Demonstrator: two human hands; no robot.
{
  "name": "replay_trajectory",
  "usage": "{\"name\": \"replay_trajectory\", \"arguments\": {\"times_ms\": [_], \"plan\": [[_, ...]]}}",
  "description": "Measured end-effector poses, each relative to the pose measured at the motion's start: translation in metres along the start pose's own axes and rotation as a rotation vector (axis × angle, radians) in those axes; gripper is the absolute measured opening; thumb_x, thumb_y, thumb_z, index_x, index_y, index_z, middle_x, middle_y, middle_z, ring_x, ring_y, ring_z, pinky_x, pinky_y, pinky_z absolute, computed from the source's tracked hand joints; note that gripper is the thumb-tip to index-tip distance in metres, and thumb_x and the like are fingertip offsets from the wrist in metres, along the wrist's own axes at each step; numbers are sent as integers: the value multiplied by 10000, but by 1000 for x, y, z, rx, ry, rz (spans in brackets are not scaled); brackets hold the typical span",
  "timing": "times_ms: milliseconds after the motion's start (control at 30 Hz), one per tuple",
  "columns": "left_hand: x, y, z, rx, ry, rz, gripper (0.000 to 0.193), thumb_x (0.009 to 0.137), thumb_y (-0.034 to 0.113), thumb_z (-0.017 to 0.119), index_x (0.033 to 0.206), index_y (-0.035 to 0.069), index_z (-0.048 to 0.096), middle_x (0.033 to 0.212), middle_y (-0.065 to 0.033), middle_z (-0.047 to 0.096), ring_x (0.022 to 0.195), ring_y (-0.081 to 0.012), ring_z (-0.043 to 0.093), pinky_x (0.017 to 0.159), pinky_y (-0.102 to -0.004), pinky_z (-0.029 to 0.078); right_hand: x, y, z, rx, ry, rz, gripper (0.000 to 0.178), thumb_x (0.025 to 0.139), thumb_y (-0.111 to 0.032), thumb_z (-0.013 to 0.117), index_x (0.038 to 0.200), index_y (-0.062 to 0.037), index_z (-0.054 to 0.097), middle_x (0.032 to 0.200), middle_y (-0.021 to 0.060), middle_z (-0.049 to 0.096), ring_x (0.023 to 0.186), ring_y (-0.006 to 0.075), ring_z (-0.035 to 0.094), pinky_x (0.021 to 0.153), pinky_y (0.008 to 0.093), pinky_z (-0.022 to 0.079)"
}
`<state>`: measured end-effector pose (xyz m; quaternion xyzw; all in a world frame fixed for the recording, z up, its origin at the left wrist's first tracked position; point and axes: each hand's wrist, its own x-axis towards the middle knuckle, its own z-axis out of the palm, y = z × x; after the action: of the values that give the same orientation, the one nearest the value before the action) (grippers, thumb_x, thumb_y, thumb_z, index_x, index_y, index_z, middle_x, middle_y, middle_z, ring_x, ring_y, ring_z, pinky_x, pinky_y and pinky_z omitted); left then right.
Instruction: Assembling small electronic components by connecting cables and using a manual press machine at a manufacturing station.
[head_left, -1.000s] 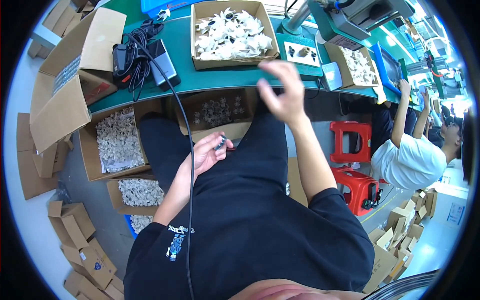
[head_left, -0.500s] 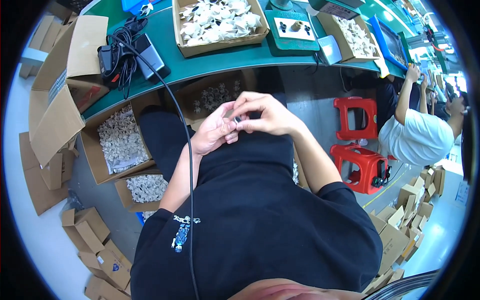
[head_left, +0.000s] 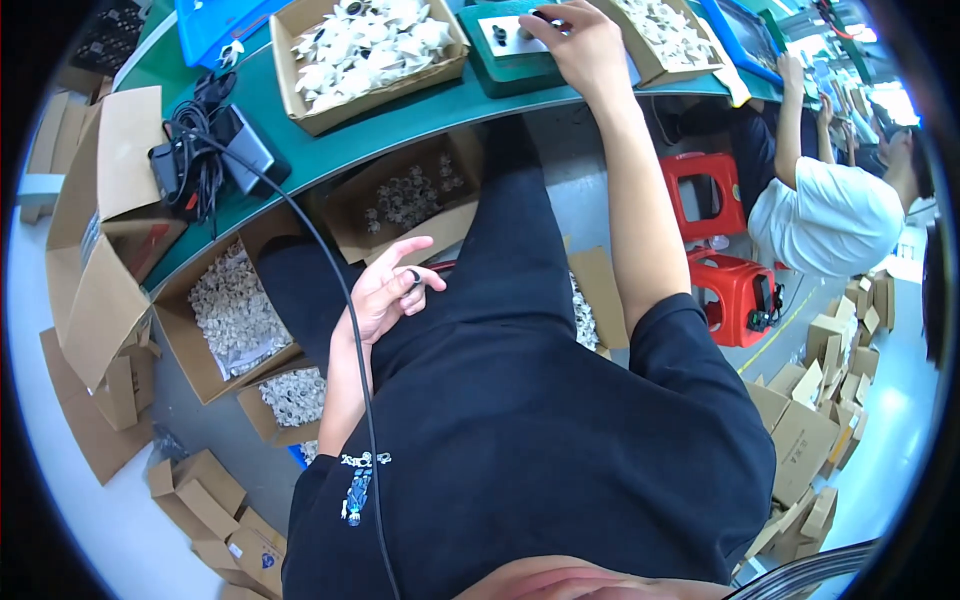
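My left hand [head_left: 385,295] is over my lap with the index finger stretched out. Its thumb presses a small black ring-shaped part [head_left: 414,277] against the other fingers. My right hand [head_left: 588,50] reaches to the bench, its fingers bent together over the white plate [head_left: 516,46] of a green fixture [head_left: 490,72]. A black peg [head_left: 499,36] stands on that plate. Dark material shows at the right fingertips, but I cannot tell whether it is held or belongs to the fixture.
A carton [head_left: 330,120] of white plastic parts stands on the green bench [head_left: 390,118], with another carton [head_left: 655,72] to the right. Cables and a black adapter [head_left: 180,165] lie at left. Cartons of parts [head_left: 235,310] sit below. A co-worker [head_left: 825,215] sits at right beside red stools [head_left: 730,290].
My hands, together over my lap before, have come apart. The right one has moved up and away to the fixture; the left one has lowered slightly, its index finger now extended. The view has shifted.
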<state>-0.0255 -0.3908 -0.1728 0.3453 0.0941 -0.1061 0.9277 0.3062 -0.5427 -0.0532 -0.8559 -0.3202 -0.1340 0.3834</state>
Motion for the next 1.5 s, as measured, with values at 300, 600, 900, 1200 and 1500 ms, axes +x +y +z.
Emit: {"name": "replay_trajectory", "arguments": {"times_ms": [300,600,900,1200,1500], "plan": [[28,1,21,15,26,-40,431,969,168,586,1342,11,440,999,-169,651,626,-50,436,604,-208,405,13,14,-3,-268,-216,-25,424,856,-475,662,1110,-142,725,1098,156,660,1056,315,618,916,398,487],[-5,-13,15,-4,131,-20,316,983,167,551,1258,17,512,975,-129,637,642,-51,448,613,-203,410,85,148,-68,-786,-245,-82,316,839,-160,596,1146,-126,661,1250,122,602,1157,325,566,984,447,441],[-27,-37,-13,-245,209,21,261,990,157,529,1206,9,533,968,-136,631,632,-67,463,593,-212,416,92,177,-72,-700,-126,-113,303,765,-116,659,1049,-65,567,1090,170,579,1053,358,572,867,442,491],[-5,-27,-6,-222,213,-49,250,994,175,528,1157,-9,575,913,-125,628,630,-82,481,581,-225,419,67,125,-85,-510,-212,128,306,751,-176,730,987,-31,602,933,176,657,921,362,637,795,427,510],[5,-32,-10,-243,180,-55,239,994,172,524,1161,5,563,947,-135,642,642,-68,491,597,-209,416,20,16,1,-272,-62,-217,348,837,-286,739,1105,-66,697,886,136,691,795,266,663,716,342,523]]}}
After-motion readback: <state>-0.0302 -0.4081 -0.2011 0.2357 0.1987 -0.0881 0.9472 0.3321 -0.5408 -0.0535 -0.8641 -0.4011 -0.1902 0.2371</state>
